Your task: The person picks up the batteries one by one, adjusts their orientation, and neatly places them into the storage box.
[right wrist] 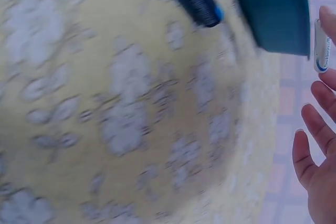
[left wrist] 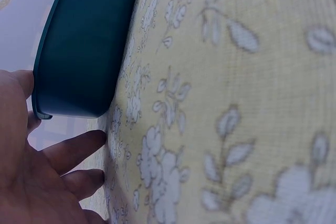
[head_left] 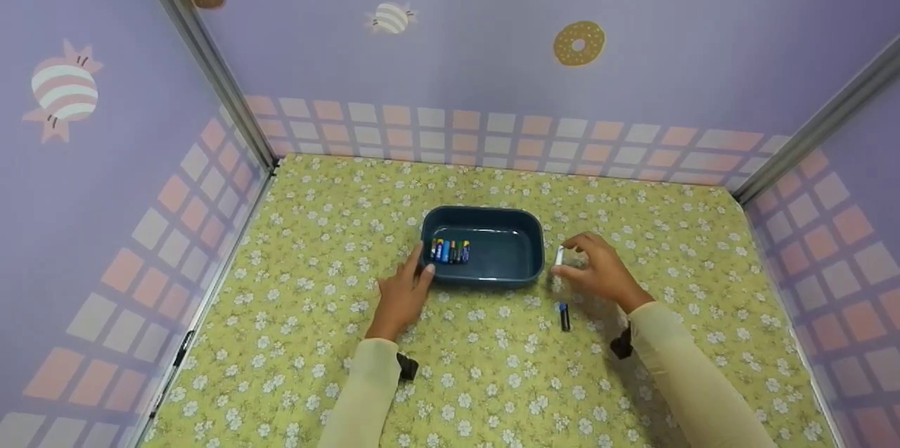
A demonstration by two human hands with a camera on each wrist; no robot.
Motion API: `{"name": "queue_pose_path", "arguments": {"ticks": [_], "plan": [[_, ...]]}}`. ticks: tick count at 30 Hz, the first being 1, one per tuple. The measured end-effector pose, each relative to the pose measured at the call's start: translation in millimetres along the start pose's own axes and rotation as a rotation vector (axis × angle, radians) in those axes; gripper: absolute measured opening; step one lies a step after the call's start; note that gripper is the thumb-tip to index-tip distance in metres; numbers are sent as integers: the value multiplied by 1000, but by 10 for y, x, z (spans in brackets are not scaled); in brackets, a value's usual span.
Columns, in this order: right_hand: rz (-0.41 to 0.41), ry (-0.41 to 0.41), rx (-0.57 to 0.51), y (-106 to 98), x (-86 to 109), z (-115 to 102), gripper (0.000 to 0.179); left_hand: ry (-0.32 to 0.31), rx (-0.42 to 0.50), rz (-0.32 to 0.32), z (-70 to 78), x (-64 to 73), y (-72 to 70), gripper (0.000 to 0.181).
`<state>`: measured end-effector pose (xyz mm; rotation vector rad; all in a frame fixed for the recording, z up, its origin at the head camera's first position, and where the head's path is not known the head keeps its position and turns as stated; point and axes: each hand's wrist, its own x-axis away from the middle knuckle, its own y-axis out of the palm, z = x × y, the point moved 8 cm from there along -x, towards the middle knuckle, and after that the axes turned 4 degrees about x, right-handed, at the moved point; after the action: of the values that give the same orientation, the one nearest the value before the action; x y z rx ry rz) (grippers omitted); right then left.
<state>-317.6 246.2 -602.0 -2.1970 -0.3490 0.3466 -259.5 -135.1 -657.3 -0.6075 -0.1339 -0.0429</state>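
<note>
My right hand point(head_left: 596, 272) pinches a white battery point(head_left: 560, 256) between thumb and fingertips, just right of the dark teal plastic basin point(head_left: 484, 282). In the right wrist view the white battery point(right wrist: 321, 46) has blue print, and the other fingers spread loosely. My left hand point(head_left: 406, 295) rests at the basin's front left corner, thumb at the rim and fingers fairly straight. The left wrist view shows its lower fingers spread beside the basin wall point(left wrist: 84, 51). Inside the basin, several batteries point(head_left: 450, 252) of mixed colours lie side by side at the left.
A black battery with a blue end point(head_left: 564, 317) lies on the flowered tablecloth point(head_left: 492, 378), in front of the right hand. Purple panels point(head_left: 464, 47) with sweets and checks enclose the table at the back and both sides, with metal posts point(head_left: 204, 54) at the corners.
</note>
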Motion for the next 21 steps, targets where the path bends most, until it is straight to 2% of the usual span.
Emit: {"name": "queue_pose_path", "arguments": {"ticks": [10,16,21], "plan": [[45,-98,-19,-56,-282,-383,53,16,-5,1,20,-15,-9,72],[38,-150,-22,22,-450,-563,52,-14,-3,4,1,-5,-2,70],[25,-189,-56,127,-577,-688,54,-4,-8,7,7,2,1,69]]}}
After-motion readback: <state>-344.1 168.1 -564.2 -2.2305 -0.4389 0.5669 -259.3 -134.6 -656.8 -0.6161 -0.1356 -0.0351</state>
